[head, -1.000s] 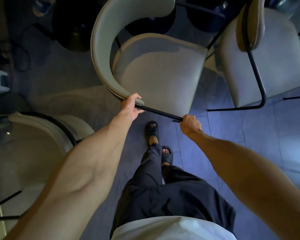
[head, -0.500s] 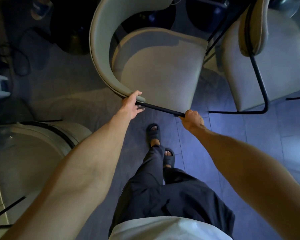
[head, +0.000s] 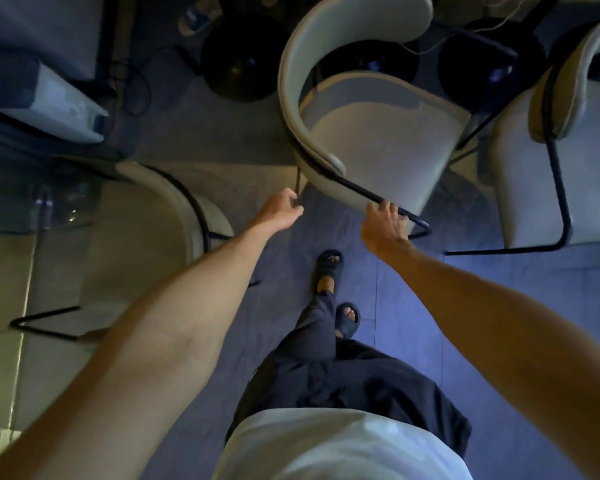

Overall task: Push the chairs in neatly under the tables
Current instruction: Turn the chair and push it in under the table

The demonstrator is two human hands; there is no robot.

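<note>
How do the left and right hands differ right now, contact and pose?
The right hand rests its fingers on the middle chair's black frame bar; the left hand is off that bar, loosely curled by the chair's thin black leg, contact unclear. The right hand's fingers spread over the bar; the left hand's curl inward. Both reach forward with bare forearms, at the chair's near edge.

dark sandals [head: 329,268] on grey floor tiles [head: 499,306], cables [head: 132,81] beyond.

The chair [head: 378,133] has smooth matt pale upholstery on a thin black metal frame [head: 371,197].
</note>
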